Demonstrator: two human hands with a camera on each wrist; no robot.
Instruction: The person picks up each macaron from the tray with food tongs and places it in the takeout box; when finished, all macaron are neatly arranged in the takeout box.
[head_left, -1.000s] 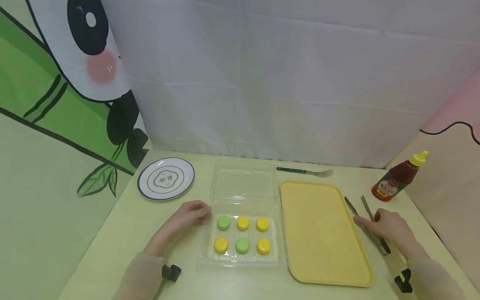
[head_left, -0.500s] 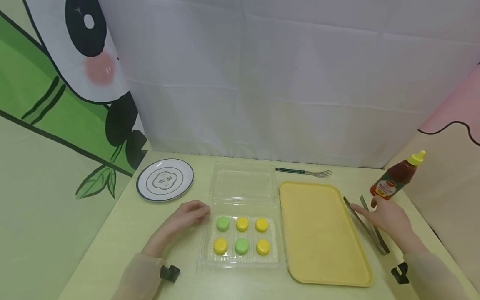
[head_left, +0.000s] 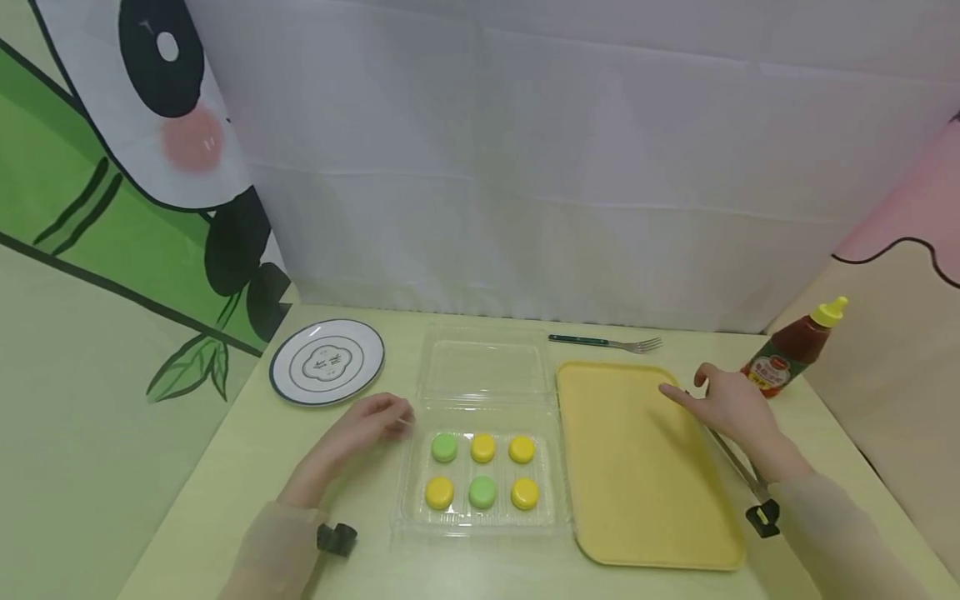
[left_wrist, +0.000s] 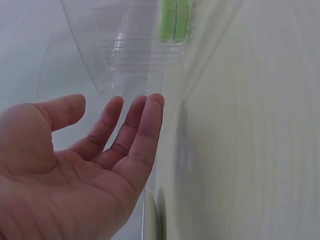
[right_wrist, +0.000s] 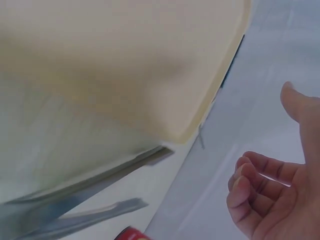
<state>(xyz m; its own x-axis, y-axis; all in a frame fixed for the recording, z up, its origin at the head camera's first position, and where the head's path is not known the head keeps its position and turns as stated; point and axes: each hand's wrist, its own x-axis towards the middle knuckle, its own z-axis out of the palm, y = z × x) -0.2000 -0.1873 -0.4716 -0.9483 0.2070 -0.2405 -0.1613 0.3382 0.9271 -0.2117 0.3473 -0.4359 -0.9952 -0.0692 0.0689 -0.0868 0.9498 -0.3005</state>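
My left hand (head_left: 371, 425) rests at the left side of a clear plastic clamshell box (head_left: 483, 367), fingers loosely bent and holding nothing. The box lies with its lid folded back. In its base sit two rows of macarons, yellow (head_left: 439, 493) and green (head_left: 482, 492). In the left wrist view the fingertips are near the box's corner, below a green macaron (left_wrist: 174, 20). My right hand (head_left: 738, 412) is over the tray's right edge, thumb out, other fingers loosely curled around nothing. Beneath it lie metal tongs (right_wrist: 90, 185), spread apart and partly hidden in the head view.
A yellow tray (head_left: 637, 467) lies right of the box. Behind it is a fork (head_left: 592, 341) with a dark green handle. A sauce bottle (head_left: 787, 354) with a yellow cap stands back right. A white blue-rimmed plate (head_left: 300, 367) sits back left, before a white curtain (head_left: 480, 167).
My right hand has come away from the tongs, moving up and left toward the tray's far right corner. The left hand stays almost still; the view shifts slightly.
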